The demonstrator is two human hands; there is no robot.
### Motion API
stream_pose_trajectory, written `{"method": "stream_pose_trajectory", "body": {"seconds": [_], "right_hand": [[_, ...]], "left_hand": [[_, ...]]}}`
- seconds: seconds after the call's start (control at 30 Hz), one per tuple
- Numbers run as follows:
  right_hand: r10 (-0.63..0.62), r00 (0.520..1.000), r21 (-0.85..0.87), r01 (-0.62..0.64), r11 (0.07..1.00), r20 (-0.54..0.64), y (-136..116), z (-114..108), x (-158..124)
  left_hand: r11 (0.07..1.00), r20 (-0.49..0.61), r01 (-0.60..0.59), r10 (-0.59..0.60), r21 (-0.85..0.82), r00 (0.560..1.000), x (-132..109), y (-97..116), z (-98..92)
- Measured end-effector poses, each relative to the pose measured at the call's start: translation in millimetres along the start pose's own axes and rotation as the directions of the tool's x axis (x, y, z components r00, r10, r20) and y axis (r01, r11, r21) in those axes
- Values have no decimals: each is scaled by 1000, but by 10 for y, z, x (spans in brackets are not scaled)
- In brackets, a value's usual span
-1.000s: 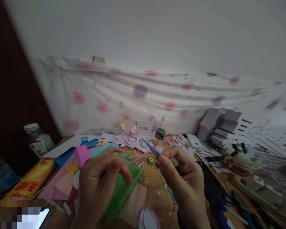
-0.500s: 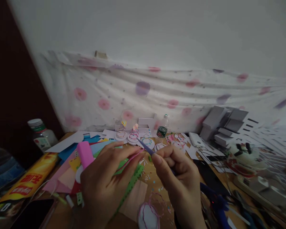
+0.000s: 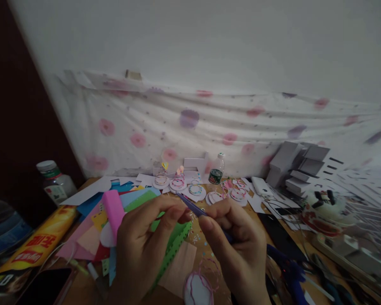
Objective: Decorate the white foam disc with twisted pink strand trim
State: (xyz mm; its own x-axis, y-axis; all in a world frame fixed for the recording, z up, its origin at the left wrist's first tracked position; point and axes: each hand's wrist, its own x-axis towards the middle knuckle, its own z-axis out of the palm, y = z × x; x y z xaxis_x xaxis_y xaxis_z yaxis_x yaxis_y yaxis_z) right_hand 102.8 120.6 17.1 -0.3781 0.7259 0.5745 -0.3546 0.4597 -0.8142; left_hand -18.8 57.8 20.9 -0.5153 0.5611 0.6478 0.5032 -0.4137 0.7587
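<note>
Purple tool (image 3: 190, 205) slants, pinched in the right of two curled hands (image 3: 236, 243)

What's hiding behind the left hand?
Past the left hand you can see part of a green sheet with a dotted edge, and a bright pink block peeks out on the other side. Whatever lies straight behind the palm is covered, so I can't tell.

Seemingly a home: flowered cloth (image 3: 165, 118) hangs behind the back edge of a table (image 3: 200, 250) strewn with coloured paper (image 3: 89, 242).
</note>
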Motion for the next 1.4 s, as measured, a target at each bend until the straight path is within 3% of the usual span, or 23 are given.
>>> {"method": "stream_pose_trajectory", "body": {"seconds": [0.1,0.27,0.53,0.83,1.0,1.1,1.23,1.4], "right_hand": [[-23,1000,-30,23,999,1,0,-3,-6],[-72,997,-31,72,997,-8,13,-2,-7],[-167,985,-87,171,981,49,65,-34,-40],[-446,890,-428,441,789,94,137,-50,-78],[-470,882,-536,401,743,9,147,-35,-184],[-516,856,-542,440,716,14,145,-25,-170],[-524,849,-531,474,702,65,134,-22,-91],[-510,855,-515,479,711,92,115,-40,-52]], "left_hand": [[996,-19,83,-84,-29,996,-23,19,40],[995,-74,99,-100,-10,992,-70,21,86],[999,-19,-27,28,43,999,-49,5,66],[977,10,93,-93,-193,996,-86,-100,69],[948,-81,152,-181,-282,980,-98,-139,79],[944,-120,141,-184,-299,976,-108,-150,87],[961,-59,78,-97,-266,994,-134,-150,104],[961,10,91,-92,-259,996,-160,-136,115]]}}
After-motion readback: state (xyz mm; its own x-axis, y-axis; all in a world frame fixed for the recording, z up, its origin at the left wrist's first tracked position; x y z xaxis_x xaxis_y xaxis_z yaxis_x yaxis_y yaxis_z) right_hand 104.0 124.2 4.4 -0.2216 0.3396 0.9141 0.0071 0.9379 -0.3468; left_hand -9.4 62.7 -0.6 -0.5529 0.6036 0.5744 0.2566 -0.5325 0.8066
